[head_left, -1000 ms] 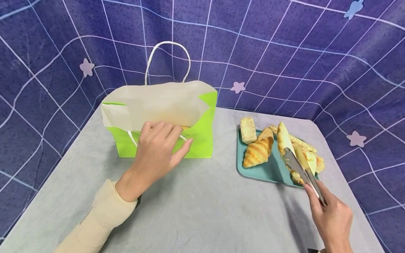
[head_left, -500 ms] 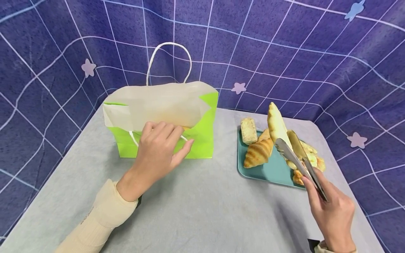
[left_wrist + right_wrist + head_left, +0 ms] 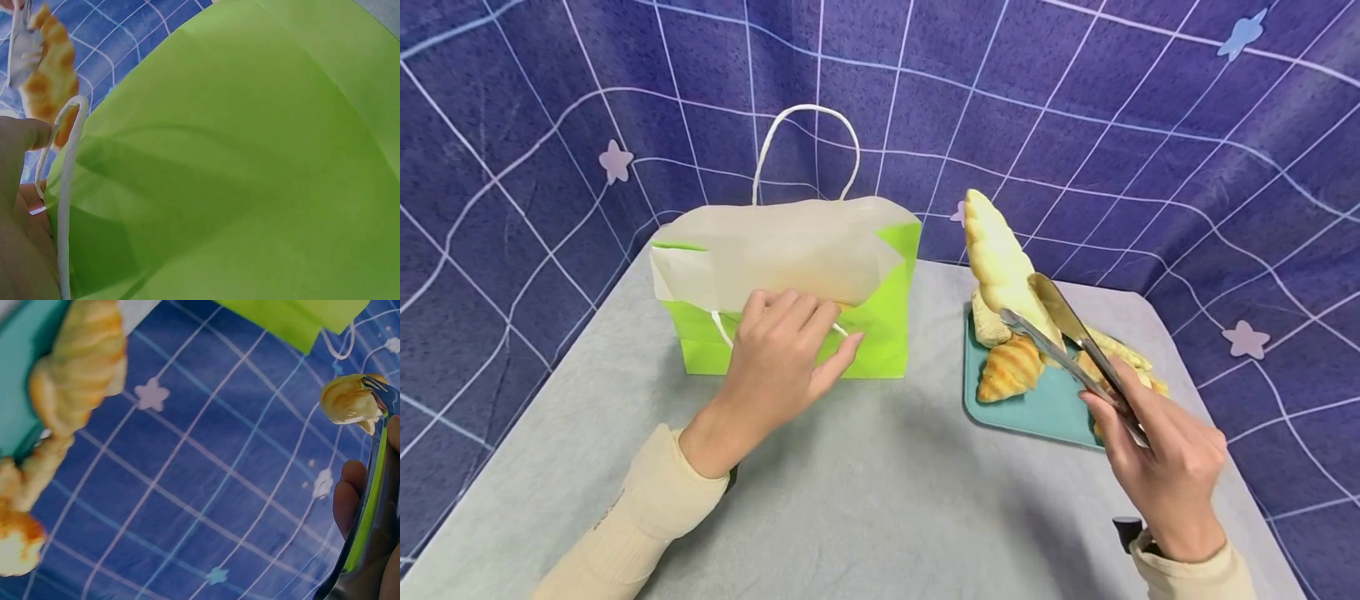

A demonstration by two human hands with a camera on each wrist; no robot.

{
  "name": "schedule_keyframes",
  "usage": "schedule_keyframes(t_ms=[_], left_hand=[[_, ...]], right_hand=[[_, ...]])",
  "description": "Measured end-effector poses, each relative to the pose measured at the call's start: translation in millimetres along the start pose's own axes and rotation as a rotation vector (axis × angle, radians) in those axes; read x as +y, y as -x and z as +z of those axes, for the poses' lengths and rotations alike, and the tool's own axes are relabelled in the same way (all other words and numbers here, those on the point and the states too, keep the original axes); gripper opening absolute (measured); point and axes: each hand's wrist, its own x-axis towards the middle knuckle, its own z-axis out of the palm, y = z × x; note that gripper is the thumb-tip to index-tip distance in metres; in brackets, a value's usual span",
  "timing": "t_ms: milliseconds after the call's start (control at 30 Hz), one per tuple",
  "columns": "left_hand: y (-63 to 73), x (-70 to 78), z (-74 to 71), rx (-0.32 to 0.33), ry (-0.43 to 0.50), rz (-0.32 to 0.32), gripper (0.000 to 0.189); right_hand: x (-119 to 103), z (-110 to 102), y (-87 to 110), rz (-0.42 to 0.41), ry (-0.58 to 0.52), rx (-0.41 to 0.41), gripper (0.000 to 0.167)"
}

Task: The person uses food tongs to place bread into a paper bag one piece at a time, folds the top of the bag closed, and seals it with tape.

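Observation:
My left hand (image 3: 778, 358) grips the front rim of a green paper bag (image 3: 880, 333), its fingers over the edge beside the white cord handle (image 3: 70, 169). The thumb sticks out to the right; most of the fingertips are hidden inside the bag. My right hand (image 3: 1165, 454) squeezes a pair of metal tongs (image 3: 1071, 319). Between the tongs' tips, a long pale bread loaf (image 3: 996, 250) tilts up to the left, above the left part of the teal tray (image 3: 1022, 416). The loaf's browned side (image 3: 55, 72) shows in the left wrist view.
On the tray lie a croissant (image 3: 1011, 371), a block-shaped pastry (image 3: 988, 325) partly behind the loaf, and several other pastries (image 3: 1116, 346) at the right. Behind the table (image 3: 887, 500) hangs a blue gridded curtain (image 3: 700, 67). The bag's back handle (image 3: 808, 107) stands upright.
My right hand has raised the loaf with the tongs from the tray's right side and carried it left and upward. My left hand has stayed at the bag's rim.

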Motion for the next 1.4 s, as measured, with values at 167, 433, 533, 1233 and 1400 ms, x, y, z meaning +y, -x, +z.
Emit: schedule_keyframes(t_ms=[167, 433, 533, 1233, 1400], left_hand=[[1.1, -1.2, -0.9, -0.002, -0.003, 0.002, 0.027], [2.1, -2.4, -0.4, -0.002, -0.012, 0.018, 0.027], [2.0, -2.4, -0.4, 0.001, -0.012, 0.021, 0.026], [4.2, -0.4, -1.3, 0.012, -0.022, 0.031, 0.027], [3.2, 1.8, -1.1, -0.01, -0.041, 0.034, 0.028]], right_hand=[[-12.0, 16.1, -17.6, -0.043, -0.068, -0.002, 0.045], [-20.9, 37.0, -33.2, -0.1, -0.114, -0.025, 0.041], [-23.2, 45.9, -39.4, -0.131, -0.136, -0.043, 0.04], [-29.0, 113.4, -76.0, -0.281, -0.258, -0.279, 0.043], [-27.9, 120.5, -78.5, -0.323, -0.244, -0.331, 0.045]])
